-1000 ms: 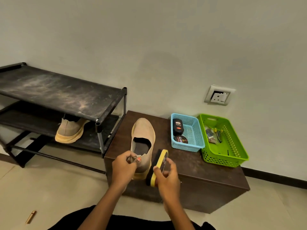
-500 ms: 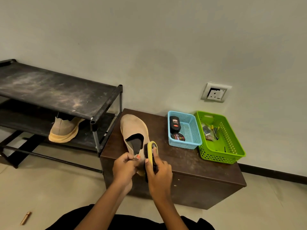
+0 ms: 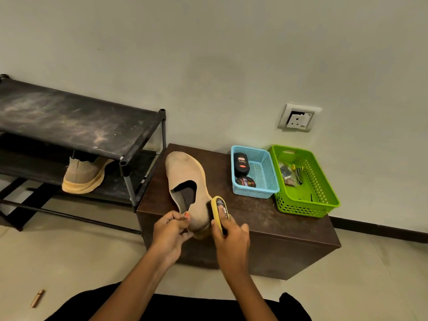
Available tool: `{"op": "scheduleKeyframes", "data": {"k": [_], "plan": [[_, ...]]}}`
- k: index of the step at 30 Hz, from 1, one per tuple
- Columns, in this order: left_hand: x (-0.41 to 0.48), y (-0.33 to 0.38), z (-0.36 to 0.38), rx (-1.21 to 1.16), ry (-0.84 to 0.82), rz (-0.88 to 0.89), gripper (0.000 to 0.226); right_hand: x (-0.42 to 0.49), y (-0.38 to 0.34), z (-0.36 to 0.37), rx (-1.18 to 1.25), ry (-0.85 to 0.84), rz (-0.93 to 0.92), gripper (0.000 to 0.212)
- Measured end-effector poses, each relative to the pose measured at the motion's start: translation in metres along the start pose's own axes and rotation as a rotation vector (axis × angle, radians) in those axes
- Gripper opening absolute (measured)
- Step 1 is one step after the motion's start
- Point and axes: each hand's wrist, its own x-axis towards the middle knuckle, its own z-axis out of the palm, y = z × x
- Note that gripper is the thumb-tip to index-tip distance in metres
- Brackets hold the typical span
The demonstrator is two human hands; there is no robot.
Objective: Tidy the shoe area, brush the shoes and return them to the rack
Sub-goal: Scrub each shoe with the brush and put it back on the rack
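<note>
A beige slip-on shoe (image 3: pixel 185 172) lies on the dark brown box (image 3: pixel 266 218), toe toward the wall. My left hand (image 3: pixel 170 232) pinches its heel collar. My right hand (image 3: pixel 231 239) grips a yellow-backed shoe brush (image 3: pixel 220 209), whose black bristles press against the shoe's right heel side. The matching beige shoe (image 3: pixel 83 174) stands on the lower shelf of the black shoe rack (image 3: pixel 76 121) at the left.
A blue basket (image 3: pixel 266 181) with two polish containers and a green basket (image 3: pixel 319 195) with small items sit at the box's back right. A wall socket (image 3: pixel 298 118) is above them. A small wooden clip (image 3: pixel 37 298) lies on the floor at lower left.
The brush went from held off the shoe's right side to pressed against its heel. The shoe's toe has swung to the left. My left hand kept its pinch on the collar.
</note>
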Motion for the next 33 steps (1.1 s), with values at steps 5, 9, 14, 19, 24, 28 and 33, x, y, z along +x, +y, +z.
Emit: {"op": "scheduleKeyframes", "data": {"k": [5,9,14,19,24,28,33], "plan": [[0.002,0.002,-0.002,-0.041,-0.014,0.012,0.032,-0.007,-0.005,0.003,-0.037,-0.060,-0.126,0.040],[0.005,0.003,-0.004,-0.036,-0.051,0.016,0.034,-0.003,-0.009,0.000,0.037,-0.039,-0.073,0.041],[0.010,0.006,-0.011,0.027,-0.097,0.006,0.035,0.007,0.005,0.001,-0.025,0.024,0.077,0.034],[0.010,0.017,-0.018,0.058,-0.181,0.011,0.035,-0.010,-0.015,0.003,0.076,-0.114,-0.191,0.035],[0.008,0.024,-0.028,0.155,-0.217,-0.009,0.036,0.010,-0.004,-0.001,0.113,-0.067,-0.057,0.033],[0.008,0.028,-0.034,0.213,-0.219,0.004,0.035,0.004,-0.007,0.008,0.057,-0.095,-0.117,0.039],[0.008,0.036,-0.042,0.162,-0.290,0.001,0.033,-0.003,-0.012,0.006,0.098,-0.166,-0.278,0.038]]}}
